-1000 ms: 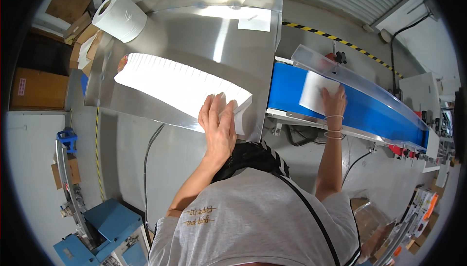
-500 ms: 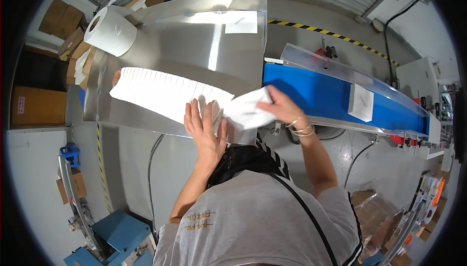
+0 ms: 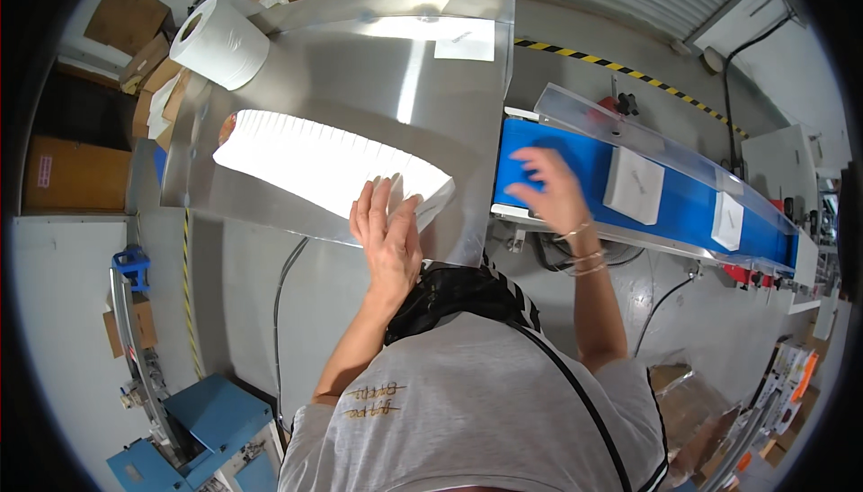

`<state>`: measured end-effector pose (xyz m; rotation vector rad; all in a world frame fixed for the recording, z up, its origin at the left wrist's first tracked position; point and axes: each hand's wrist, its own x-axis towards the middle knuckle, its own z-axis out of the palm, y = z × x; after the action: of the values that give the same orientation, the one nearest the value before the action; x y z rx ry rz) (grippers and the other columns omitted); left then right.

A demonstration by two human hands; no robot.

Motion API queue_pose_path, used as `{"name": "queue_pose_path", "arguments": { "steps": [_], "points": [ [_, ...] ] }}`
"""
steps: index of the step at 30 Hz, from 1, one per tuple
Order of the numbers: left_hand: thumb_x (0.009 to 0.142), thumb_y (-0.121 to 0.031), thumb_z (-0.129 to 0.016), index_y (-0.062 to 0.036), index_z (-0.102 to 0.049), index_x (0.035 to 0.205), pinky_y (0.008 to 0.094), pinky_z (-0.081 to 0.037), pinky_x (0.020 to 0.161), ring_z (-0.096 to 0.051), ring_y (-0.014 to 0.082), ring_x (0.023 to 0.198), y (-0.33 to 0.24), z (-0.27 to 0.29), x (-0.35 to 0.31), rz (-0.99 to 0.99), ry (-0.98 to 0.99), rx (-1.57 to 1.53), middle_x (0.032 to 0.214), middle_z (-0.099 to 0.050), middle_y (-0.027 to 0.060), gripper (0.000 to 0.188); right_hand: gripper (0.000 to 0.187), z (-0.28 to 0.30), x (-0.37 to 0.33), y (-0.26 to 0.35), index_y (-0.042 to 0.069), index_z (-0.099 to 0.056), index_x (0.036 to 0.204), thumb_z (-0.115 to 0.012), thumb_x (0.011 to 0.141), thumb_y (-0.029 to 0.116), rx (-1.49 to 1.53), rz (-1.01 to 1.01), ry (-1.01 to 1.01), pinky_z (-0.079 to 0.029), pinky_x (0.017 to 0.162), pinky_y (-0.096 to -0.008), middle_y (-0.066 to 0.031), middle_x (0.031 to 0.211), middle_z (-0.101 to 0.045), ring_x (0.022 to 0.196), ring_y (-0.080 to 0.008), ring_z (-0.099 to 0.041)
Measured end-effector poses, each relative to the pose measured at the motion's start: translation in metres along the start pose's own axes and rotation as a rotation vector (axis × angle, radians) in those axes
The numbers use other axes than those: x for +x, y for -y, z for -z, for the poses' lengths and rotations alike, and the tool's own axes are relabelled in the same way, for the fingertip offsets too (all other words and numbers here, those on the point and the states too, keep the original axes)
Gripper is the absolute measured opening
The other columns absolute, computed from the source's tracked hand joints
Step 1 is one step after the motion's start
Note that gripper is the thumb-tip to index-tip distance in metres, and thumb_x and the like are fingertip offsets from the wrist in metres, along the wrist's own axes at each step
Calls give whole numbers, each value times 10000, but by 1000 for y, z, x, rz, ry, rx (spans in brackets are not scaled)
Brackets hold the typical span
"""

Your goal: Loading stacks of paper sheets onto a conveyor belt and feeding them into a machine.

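Observation:
A long row of white flat packets (image 3: pixel 315 155) stands packed on edge on the metal table (image 3: pixel 351 69). At the row's right end, my left hand (image 3: pixel 388 236) rests its outstretched fingers on the near side of the last packets. My right hand (image 3: pixel 556 191) is over the near end of the blue conveyor belt (image 3: pixel 580 155), fingers apart and slightly blurred, holding nothing. Just beyond it, one white packet (image 3: pixel 635 186) lies flat on the belt. Farther along the belt lies a second white packet (image 3: pixel 727 220).
A large white roll (image 3: pixel 234 51) stands at the table's far left corner. A white sheet (image 3: pixel 465 40) lies near the back edge. Along the belt's far side runs a clear guard (image 3: pixel 620 132). Cardboard boxes (image 3: pixel 130 17) are stacked at left, beyond the table.
My right hand has let go of a white packet, which now lies on the belt. The earlier packet there has travelled farther right. My left hand stays on the row.

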<state>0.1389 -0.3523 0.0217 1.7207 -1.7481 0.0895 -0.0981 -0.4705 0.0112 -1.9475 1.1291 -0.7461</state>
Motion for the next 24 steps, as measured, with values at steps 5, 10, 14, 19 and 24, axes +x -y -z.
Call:
{"name": "queue_pose_path", "arguments": {
  "steps": [5, 10, 14, 19, 24],
  "points": [
    [766, 50, -611, -73, -639, 1084, 495, -289, 1025, -385, 385, 1254, -1, -1, 3, 43, -23, -51, 1307, -468, 165, 342, 464, -38, 25, 24, 83, -531, 1153, -740, 739, 98, 169, 110, 170, -492, 775, -302, -60, 1101, -585, 939, -192, -585],
    [755, 59, -604, -75, -653, 1054, 489, -294, 1020, -385, 378, 1256, 1, 3, 2, 34, 21, -32, 1311, -470, 146, 331, 452, -40, 25, 23, 70, -535, 1135, -744, 735, 112, 205, 65, 217, -488, 778, -304, -63, 1093, -590, 946, -194, -582],
    [752, -1, -628, -77, -668, 1021, 508, -261, 1035, -360, 385, 1282, 6, 1, 2, -49, 41, 9, 1338, -450, 158, 282, 433, -42, 27, 29, 61, -550, 1119, -743, 737, 126, 262, 53, 291, -479, 817, -304, -60, 1088, -589, 979, -199, -569],
    [763, -143, -686, -97, -643, 1078, 547, -179, 1061, -302, 407, 1320, -3, 5, 11, 87, 2, -58, 1392, -391, 195, 321, 366, -55, 27, -1, 38, -558, 1113, -704, 803, 169, 91, 242, 245, -469, 829, -286, -62, 1017, -602, 933, -157, -569],
    [784, 25, -615, -70, -633, 1088, 488, -293, 1022, -388, 368, 1243, 11, 3, 10, 62, -27, -7, 1309, -473, 122, 319, 291, -17, 1, -70, 26, -501, 855, -629, 900, 284, 194, -355, -169, -439, 586, -320, -51, 752, -545, 696, -105, -490]
  ]
}}
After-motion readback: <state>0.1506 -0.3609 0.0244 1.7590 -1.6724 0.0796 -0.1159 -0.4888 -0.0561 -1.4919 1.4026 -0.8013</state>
